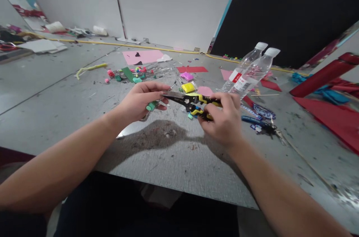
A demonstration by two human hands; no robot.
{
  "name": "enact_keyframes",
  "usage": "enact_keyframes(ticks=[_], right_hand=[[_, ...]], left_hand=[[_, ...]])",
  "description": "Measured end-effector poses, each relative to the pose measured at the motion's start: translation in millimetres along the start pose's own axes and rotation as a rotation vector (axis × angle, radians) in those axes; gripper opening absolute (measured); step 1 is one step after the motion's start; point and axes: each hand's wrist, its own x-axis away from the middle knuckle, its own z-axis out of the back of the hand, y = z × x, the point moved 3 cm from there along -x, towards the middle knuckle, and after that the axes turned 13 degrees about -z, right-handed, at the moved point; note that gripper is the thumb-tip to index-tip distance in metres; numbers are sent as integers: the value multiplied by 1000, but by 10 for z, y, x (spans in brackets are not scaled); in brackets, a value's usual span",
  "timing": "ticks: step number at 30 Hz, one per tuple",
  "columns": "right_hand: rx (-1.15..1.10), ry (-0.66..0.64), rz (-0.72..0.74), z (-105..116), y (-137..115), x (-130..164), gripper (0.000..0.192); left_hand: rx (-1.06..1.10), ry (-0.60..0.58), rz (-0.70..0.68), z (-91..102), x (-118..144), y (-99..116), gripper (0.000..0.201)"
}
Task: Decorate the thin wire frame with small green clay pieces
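While aloft, right hand [224, 121] around pliers [187, 101]

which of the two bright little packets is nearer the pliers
The yellow packet, just beyond the pliers; the magenta packet lies farther back, nearer the red strip.

pliers [182, 98]: smooth metal | bottles [254, 70]: clear glossy plastic | tabletop [168, 171]: grainy, scuffed

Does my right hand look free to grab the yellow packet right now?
Probably not: your right hand is wrapped around the pliers. Otherwise the way seems fairly open; the yellow packet lies just beyond the tool.
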Motion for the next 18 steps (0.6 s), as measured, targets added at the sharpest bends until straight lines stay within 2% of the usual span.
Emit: enact_keyframes(ticks=[8, 18], right_hand=[[112, 64, 23, 21, 186, -79, 11], [101, 1, 61, -19, 268, -89, 12]], left_hand=[[-69, -149, 62, 68, -54, -22, 12], [-83, -184, 147, 88, -75, -49, 12]])
